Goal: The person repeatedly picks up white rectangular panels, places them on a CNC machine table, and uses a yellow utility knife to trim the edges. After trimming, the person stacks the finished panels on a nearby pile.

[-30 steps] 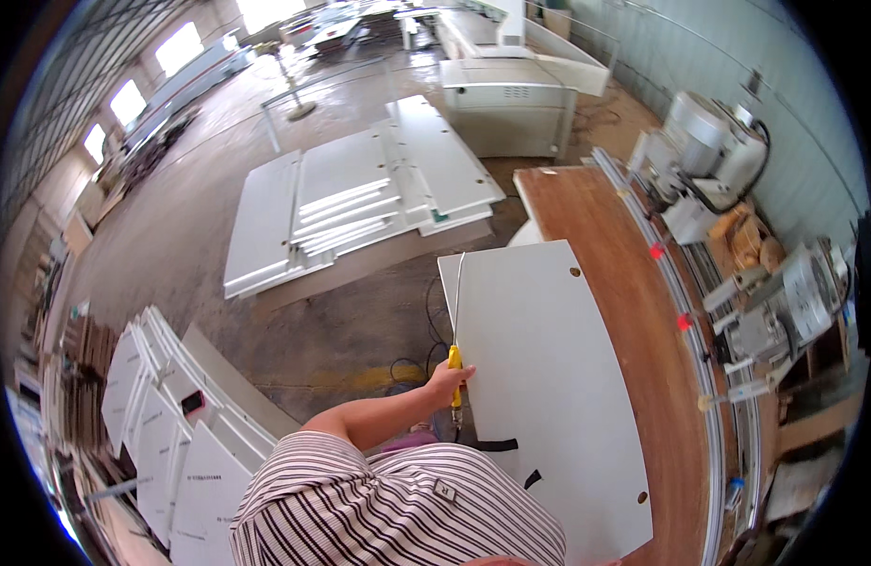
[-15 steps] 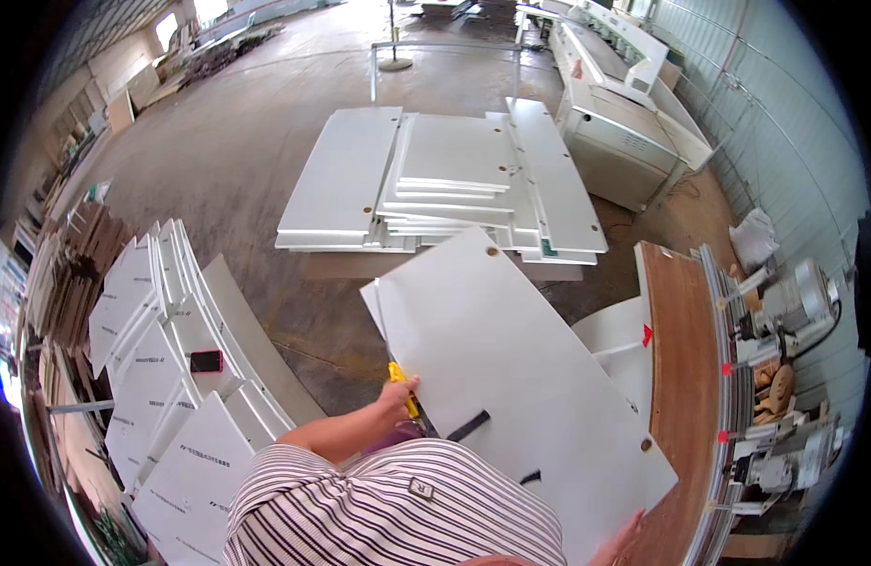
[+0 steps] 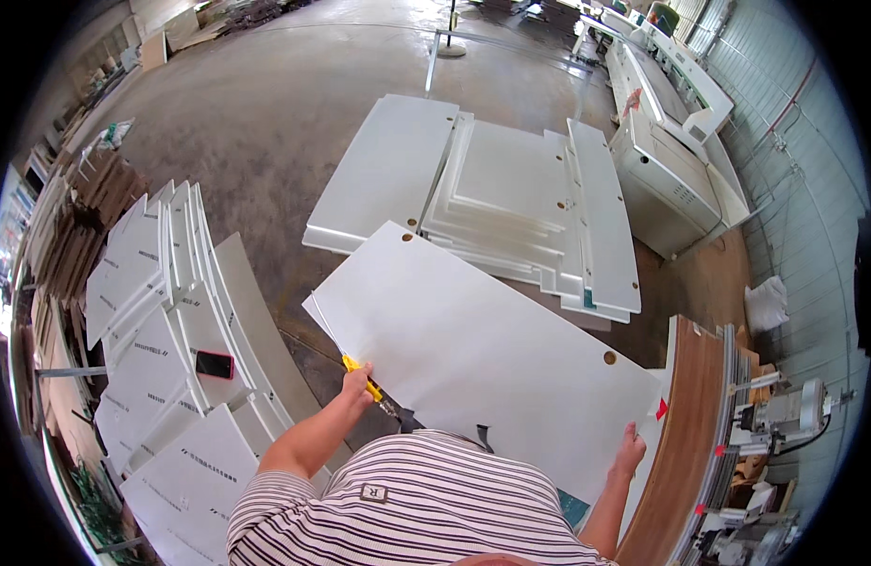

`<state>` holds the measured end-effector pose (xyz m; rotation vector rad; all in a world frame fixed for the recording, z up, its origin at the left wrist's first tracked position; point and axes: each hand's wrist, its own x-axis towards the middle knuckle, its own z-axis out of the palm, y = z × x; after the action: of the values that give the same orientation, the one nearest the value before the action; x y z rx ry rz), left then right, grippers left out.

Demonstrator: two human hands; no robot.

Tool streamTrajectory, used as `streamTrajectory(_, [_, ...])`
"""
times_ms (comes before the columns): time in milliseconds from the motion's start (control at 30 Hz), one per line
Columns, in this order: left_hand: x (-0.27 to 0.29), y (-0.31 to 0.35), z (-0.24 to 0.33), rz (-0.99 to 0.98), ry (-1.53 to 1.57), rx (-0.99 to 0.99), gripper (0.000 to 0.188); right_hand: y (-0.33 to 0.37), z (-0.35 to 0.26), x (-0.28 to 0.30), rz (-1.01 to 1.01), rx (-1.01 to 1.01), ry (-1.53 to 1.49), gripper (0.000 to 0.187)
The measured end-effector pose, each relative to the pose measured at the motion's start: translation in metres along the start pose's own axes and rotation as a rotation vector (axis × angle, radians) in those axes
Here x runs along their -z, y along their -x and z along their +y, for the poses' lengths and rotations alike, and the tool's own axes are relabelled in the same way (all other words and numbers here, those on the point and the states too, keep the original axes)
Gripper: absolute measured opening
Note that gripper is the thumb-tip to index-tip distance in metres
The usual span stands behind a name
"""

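Observation:
A large white panel (image 3: 483, 330) with two round brown-rimmed holes along its far edge lies across in front of my waist. My left hand (image 3: 358, 383) is closed round a yellow-handled tool (image 3: 379, 394) at the panel's left edge; the exact kind of tool is unclear. At the right end, my right hand (image 3: 629, 451) grips the panel's edge, thumb up, its other fingers mostly hidden. Two short dark strips (image 3: 483, 436) show where the panel meets my striped shirt.
White panels (image 3: 511, 179) are stacked low ahead. At left, printed white boards (image 3: 162, 377) carry a red-edged phone (image 3: 215, 365). On the right stand a brown board (image 3: 686, 424) and clamp-like machinery (image 3: 785, 420), with a long machine (image 3: 671, 170) behind.
The white panel has turned counter-clockwise and now lies more crosswise before me. My right hand has come further into view at its right end. The whole view has shifted.

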<state>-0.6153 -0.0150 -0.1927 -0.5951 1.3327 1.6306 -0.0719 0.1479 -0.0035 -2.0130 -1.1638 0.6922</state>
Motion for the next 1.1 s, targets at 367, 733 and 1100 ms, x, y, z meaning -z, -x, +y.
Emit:
streamTrajectory(367, [-0.100,-0.039,0.039,-0.114,-0.257,0.002,0.011,-0.064,-0.104,-0.155,-0.046,0.005,-0.091,0.041])
streamTrajectory(733, [-0.221,-0.218,0.271,-0.389,-0.616,-0.274,0.018,0.063,-0.217,-0.378,-0.140,-0.346,-0.652,0.034])
streamTrajectory(1100, [-0.159,-0.211,0.419,-0.329,-0.648,-0.351,0.041,0.166,-0.353,-0.638,-0.886,-0.728,-0.989,0.018])
